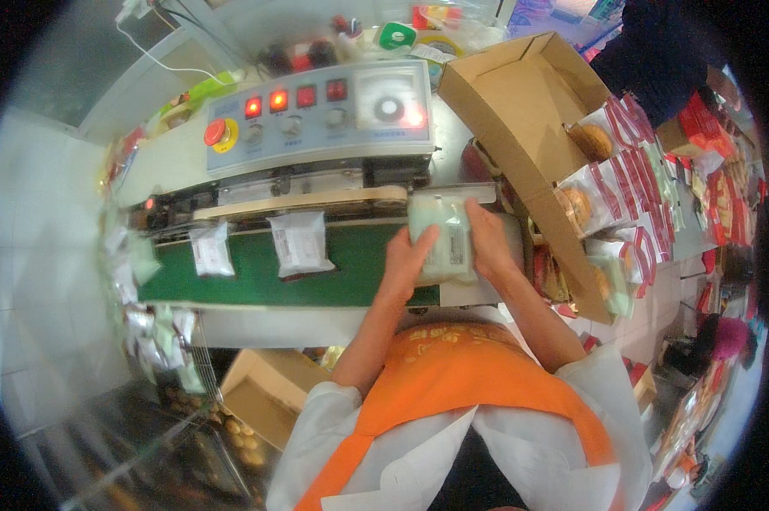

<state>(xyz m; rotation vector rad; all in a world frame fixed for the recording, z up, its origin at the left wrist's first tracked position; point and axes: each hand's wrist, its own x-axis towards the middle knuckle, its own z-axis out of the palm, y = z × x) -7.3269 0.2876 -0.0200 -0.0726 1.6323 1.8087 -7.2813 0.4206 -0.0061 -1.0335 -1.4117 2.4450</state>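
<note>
A pale green and clear plastic packet point(442, 243) is between my two hands at the right end of a band sealer point(316, 128). My left hand point(408, 260) grips its left side, the thumb lying across its front. My right hand point(490, 243) closes on its right edge. The packet's top edge is up at the sealer's feed slot; whether it is inside the slot I cannot tell. Two white packets, a wider one point(302, 244) and a narrower one point(212, 249), lie farther left on the green conveyor belt point(252, 288), their top edges at the sealing band.
Right of the sealer leans an open cardboard box point(508, 140). Filled clear pouches with red stripes point(601, 196) stand beside it. More packets point(158, 332) are piled past the belt's left end. Another cardboard box point(269, 392) sits below the belt, near a wire rack point(214, 434).
</note>
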